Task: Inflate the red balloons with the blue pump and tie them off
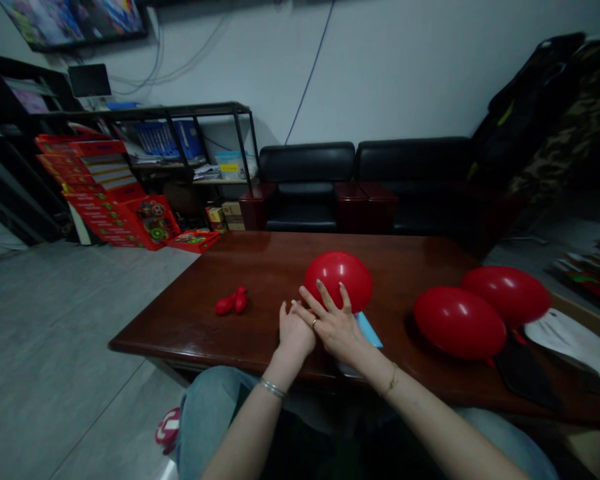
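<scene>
An inflated red balloon (339,267) is just beyond my two hands, over the table; its neck is hidden behind my fingers. My left hand (296,330) is closed, thumb up, and what its curled fingers hold, if anything, is out of sight. My right hand (336,328), with a ring on one finger, touches the left hand; its fingers are spread in front of the balloon. A light blue piece (369,330) shows beside my right wrist. To the left lie small red balloons (233,302), apart from both hands.
Two inflated red balloons (459,322) rest on the brown table (190,333) at the right, near a black flat item (525,373) and a white sheet (575,340). Black armchairs (307,163) stand behind the table. Red boxes (105,200) are stacked at the left.
</scene>
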Demonstrator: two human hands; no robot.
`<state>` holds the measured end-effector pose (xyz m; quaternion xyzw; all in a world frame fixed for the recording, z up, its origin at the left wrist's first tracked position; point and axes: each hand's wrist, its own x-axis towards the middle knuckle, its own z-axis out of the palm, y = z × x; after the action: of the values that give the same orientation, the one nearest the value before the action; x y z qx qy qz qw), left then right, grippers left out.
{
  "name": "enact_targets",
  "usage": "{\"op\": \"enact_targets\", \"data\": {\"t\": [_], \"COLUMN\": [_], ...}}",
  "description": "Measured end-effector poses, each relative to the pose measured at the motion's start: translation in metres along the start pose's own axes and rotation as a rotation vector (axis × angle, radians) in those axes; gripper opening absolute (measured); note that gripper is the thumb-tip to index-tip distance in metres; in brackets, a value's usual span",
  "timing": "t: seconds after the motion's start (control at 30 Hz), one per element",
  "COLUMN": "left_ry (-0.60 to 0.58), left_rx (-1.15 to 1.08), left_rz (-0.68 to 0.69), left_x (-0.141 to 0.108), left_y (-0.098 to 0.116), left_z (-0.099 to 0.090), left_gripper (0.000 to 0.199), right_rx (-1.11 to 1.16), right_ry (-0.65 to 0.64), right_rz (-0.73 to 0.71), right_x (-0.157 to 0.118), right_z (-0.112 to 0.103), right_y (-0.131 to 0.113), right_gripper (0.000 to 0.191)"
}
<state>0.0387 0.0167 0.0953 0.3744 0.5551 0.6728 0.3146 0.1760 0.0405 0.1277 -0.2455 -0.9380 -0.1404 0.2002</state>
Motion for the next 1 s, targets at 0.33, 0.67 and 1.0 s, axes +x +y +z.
{"op": "enact_targets", "data": {"t": [0.33, 0.67, 1.0], "left_ry": [-0.424, -0.607, -0.661], "left_rx": [0.951, 1.281, 1.128], "left_rz": [0.556, 0.95, 0.933], "left_x": [-0.012, -0.022, -0.031], "left_y": [0.05, 0.059, 0.067], "left_z": [-0.013, -0.018, -0.033], "left_gripper": [0.02, 0.021, 0.019], "right_rx": [-0.132, -0.222, -0.179], "right_ry": [0.167, 0.371, 0.368], "right_rz": [0.073, 0.192, 0.145], "right_x": [-0.013, -0.022, -0.04], "right_z": [-0.015, -0.025, -0.029], "right_y": [-0.002, -0.008, -0.014], "right_gripper": [0.059, 0.013, 0.009]}}
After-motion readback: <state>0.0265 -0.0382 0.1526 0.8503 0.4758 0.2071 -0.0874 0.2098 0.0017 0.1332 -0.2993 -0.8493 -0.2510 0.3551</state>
